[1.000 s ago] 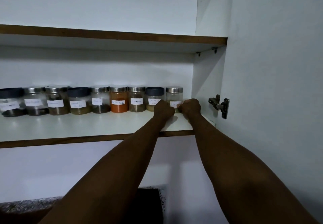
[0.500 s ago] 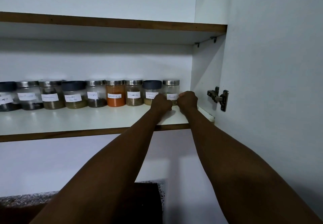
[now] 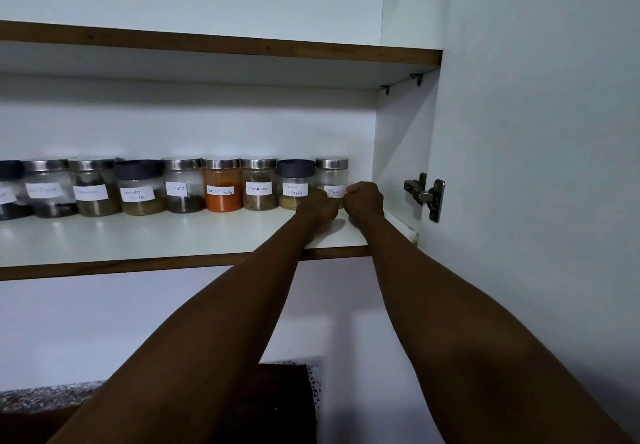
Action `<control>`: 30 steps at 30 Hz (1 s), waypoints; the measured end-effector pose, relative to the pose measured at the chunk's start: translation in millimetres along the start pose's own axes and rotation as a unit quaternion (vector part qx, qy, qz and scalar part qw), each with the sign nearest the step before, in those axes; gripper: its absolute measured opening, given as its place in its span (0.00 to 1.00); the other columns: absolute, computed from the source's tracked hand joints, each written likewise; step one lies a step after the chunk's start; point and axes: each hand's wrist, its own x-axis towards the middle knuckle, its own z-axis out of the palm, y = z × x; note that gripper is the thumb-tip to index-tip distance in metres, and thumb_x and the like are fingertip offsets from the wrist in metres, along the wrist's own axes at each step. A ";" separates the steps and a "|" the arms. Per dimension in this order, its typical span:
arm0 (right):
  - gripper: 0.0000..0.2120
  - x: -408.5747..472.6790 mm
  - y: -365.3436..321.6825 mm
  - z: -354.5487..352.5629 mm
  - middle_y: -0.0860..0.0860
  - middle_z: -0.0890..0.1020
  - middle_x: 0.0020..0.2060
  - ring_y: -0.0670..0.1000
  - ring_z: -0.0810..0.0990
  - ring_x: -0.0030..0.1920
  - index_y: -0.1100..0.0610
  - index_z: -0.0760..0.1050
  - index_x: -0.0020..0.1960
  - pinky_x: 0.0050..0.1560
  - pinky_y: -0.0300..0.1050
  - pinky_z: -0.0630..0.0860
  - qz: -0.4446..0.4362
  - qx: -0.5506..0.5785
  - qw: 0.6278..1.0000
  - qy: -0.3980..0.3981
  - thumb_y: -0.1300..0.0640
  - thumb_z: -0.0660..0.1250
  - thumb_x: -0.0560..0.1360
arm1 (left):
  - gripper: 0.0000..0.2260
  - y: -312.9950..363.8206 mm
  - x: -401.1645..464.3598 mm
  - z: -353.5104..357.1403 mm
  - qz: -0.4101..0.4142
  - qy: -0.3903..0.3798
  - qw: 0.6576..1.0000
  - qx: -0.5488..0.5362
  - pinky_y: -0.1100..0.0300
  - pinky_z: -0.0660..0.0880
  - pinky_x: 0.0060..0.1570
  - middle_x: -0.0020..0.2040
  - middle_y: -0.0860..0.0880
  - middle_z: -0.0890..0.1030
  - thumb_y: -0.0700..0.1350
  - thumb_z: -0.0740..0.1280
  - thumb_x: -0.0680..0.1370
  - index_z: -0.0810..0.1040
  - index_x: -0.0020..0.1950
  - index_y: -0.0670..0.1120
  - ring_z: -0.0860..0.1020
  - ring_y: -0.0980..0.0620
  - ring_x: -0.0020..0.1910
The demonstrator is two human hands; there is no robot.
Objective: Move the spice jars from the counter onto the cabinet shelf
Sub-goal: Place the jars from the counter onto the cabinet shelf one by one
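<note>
A row of several labelled spice jars stands along the back of the white cabinet shelf [image 3: 173, 235]. The rightmost is the fennel jar [image 3: 331, 175], clear with a steel lid, next to the garam masala jar [image 3: 294, 180] with a dark lid. My left hand [image 3: 317, 206] and my right hand [image 3: 363, 199] reach up to the fennel jar. Their curled fingers press its lower sides from left and right and hide its base. The label shows between the two hands. The orange red chilli powder jar [image 3: 223, 187] stands mid-row.
The cabinet side wall [image 3: 398, 166] is just right of the fennel jar. A metal hinge [image 3: 427, 195] holds the open door [image 3: 536, 166] on the right. An upper shelf [image 3: 207, 45] runs overhead. A speckled counter [image 3: 41, 395] shows at the bottom left.
Both hands have stayed at the fennel jar at the row's right end. Only my view has shifted slightly; the jars have not visibly moved.
</note>
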 end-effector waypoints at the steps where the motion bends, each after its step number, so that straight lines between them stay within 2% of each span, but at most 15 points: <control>1: 0.16 -0.1 0.2 0.1 0.61 0.83 0.64 0.62 0.79 0.67 0.65 0.82 0.63 0.67 0.48 0.74 -0.004 -0.003 1.000 -0.002 0.66 0.65 0.78 | 0.14 -0.2 -0.9 1.3 0.012 0.009 1.000 0.011 0.51 0.75 0.63 0.66 0.34 0.80 0.38 0.62 0.85 0.77 0.66 0.31 0.79 0.37 0.66; 6: 0.15 -1.9 -0.3 0.2 0.61 0.84 0.61 0.62 0.80 0.65 0.66 0.83 0.61 0.63 0.46 0.76 -0.005 0.000 1.000 -0.007 0.67 0.65 0.77 | 0.19 5.8 -2.7 2.1 0.026 0.020 0.994 0.107 0.45 0.73 0.72 0.71 0.35 0.77 0.42 0.60 0.85 0.75 0.72 0.35 0.75 0.35 0.71; 11: 0.14 -7.3 -1.8 -0.5 0.63 0.85 0.58 0.63 0.82 0.62 0.70 0.83 0.57 0.60 0.47 0.76 -0.010 0.008 1.000 -0.011 0.69 0.64 0.75 | 0.15 2.4 -12.4 1.4 0.055 -0.015 0.996 0.068 0.48 0.77 0.66 0.66 0.35 0.80 0.40 0.59 0.86 0.80 0.65 0.33 0.79 0.38 0.66; 15: 0.13 -8.6 -2.6 -3.0 0.61 0.85 0.57 0.61 0.82 0.61 0.67 0.84 0.56 0.57 0.43 0.76 0.000 0.007 1.000 -0.016 0.68 0.65 0.76 | 0.14 -1.3 -12.8 -3.1 0.093 -0.048 0.988 0.116 0.50 0.79 0.63 0.62 0.37 0.84 0.44 0.66 0.83 0.83 0.60 0.34 0.82 0.41 0.63; 17: 0.08 -9.3 -2.6 -2.7 0.59 0.84 0.43 0.60 0.81 0.51 0.65 0.82 0.42 0.47 0.41 0.74 0.009 -0.014 1.000 -0.018 0.70 0.65 0.74 | 0.11 -0.5 -19.7 -4.8 0.119 -0.074 0.976 0.166 0.55 0.84 0.50 0.49 0.38 0.87 0.43 0.75 0.77 0.86 0.48 0.34 0.87 0.41 0.51; 18: 0.12 -9.2 -2.0 -1.5 0.56 0.78 0.33 0.58 0.78 0.42 0.61 0.74 0.32 0.37 0.39 0.70 0.011 -0.026 0.999 -0.015 0.71 0.65 0.73 | 0.10 -0.3 -18.0 -3.3 0.145 -0.062 0.974 0.160 0.58 0.84 0.41 0.42 0.38 0.87 0.42 0.79 0.72 0.86 0.42 0.34 0.88 0.42 0.43; 19: 0.17 -8.9 -3.2 -1.0 0.53 0.70 0.28 0.55 0.72 0.35 0.58 0.65 0.28 0.30 0.37 0.63 0.007 -0.034 0.999 -0.012 0.71 0.64 0.71 | 0.10 1.8 -19.2 -1.9 0.153 -0.053 0.977 0.143 0.61 0.81 0.38 0.41 0.38 0.87 0.42 0.79 0.72 0.86 0.43 0.34 0.88 0.43 0.42; 20: 0.20 -10.3 -5.2 -2.1 0.51 0.65 0.27 0.52 0.66 0.31 0.56 0.60 0.28 0.26 0.38 0.58 0.006 -0.036 0.999 -0.011 0.71 0.64 0.71 | 0.12 8.0 -24.4 -2.4 0.104 -0.052 0.986 0.120 0.63 0.78 0.39 0.45 0.39 0.86 0.43 0.74 0.77 0.85 0.51 0.33 0.86 0.43 0.47; 21: 0.21 -10.7 -6.9 -3.7 0.51 0.63 0.27 0.49 0.62 0.29 0.56 0.58 0.28 0.25 0.39 0.57 0.007 -0.038 0.999 -0.010 0.71 0.65 0.70 | 0.14 8.5 -18.5 -2.9 0.108 0.034 0.987 0.114 0.65 0.73 0.38 0.46 0.41 0.84 0.44 0.68 0.81 0.83 0.58 0.34 0.84 0.44 0.50; 22: 0.21 -10.5 -6.8 -4.5 0.50 0.63 0.27 0.47 0.61 0.28 0.56 0.58 0.29 0.25 0.39 0.57 0.008 -0.043 0.999 -0.010 0.71 0.65 0.71 | 0.15 4.4 -14.9 -2.4 0.126 0.074 0.971 0.190 0.66 0.69 0.36 0.44 0.44 0.82 0.44 0.66 0.82 0.81 0.61 0.33 0.82 0.46 0.47; 23: 0.21 -10.0 -6.1 -4.1 0.50 0.63 0.28 0.47 0.60 0.28 0.55 0.58 0.29 0.24 0.39 0.58 0.011 -0.043 0.999 -0.010 0.70 0.66 0.71 | 0.14 7.6 -16.0 -2.0 0.131 0.073 0.966 0.212 0.67 0.67 0.34 0.41 0.44 0.81 0.43 0.67 0.80 0.82 0.57 0.33 0.81 0.46 0.44; 24: 0.22 -10.1 -6.2 -4.5 0.50 0.62 0.29 0.47 0.60 0.29 0.55 0.58 0.30 0.23 0.38 0.59 0.015 -0.038 0.999 -0.011 0.69 0.68 0.72 | 0.09 11.4 -22.1 -4.2 0.105 0.023 0.983 0.148 0.68 0.68 0.32 0.37 0.43 0.81 0.40 0.71 0.78 0.83 0.47 0.33 0.82 0.44 0.40; 26: 0.19 -11.1 -3.7 -2.5 0.51 0.66 0.32 0.50 0.67 0.32 0.56 0.61 0.33 0.26 0.36 0.58 0.030 -0.040 0.999 -0.010 0.66 0.69 0.73 | 0.16 9.1 -22.1 1.6 0.127 0.038 0.985 0.112 0.69 0.66 0.28 0.29 0.46 0.74 0.35 0.72 0.76 0.73 0.29 0.41 0.78 0.43 0.35; 28: 0.07 -15.2 -7.1 -1.6 0.58 0.77 0.43 0.58 0.78 0.45 0.61 0.72 0.44 0.38 0.41 0.69 0.032 -0.041 0.998 -0.023 0.63 0.70 0.76 | 0.20 2.3 -20.4 0.6 0.104 0.047 0.987 0.109 0.66 0.64 0.30 0.28 0.48 0.70 0.35 0.67 0.78 0.66 0.28 0.45 0.74 0.46 0.36; 30: 0.13 -19.4 -10.1 -2.6 0.63 0.80 0.59 0.63 0.80 0.60 0.66 0.73 0.60 0.48 0.49 0.73 0.022 -0.065 0.997 -0.037 0.62 0.68 0.79 | 0.15 1.2 -16.3 1.5 0.083 0.043 0.992 0.089 0.62 0.68 0.34 0.33 0.42 0.77 0.35 0.67 0.78 0.71 0.31 0.41 0.77 0.42 0.40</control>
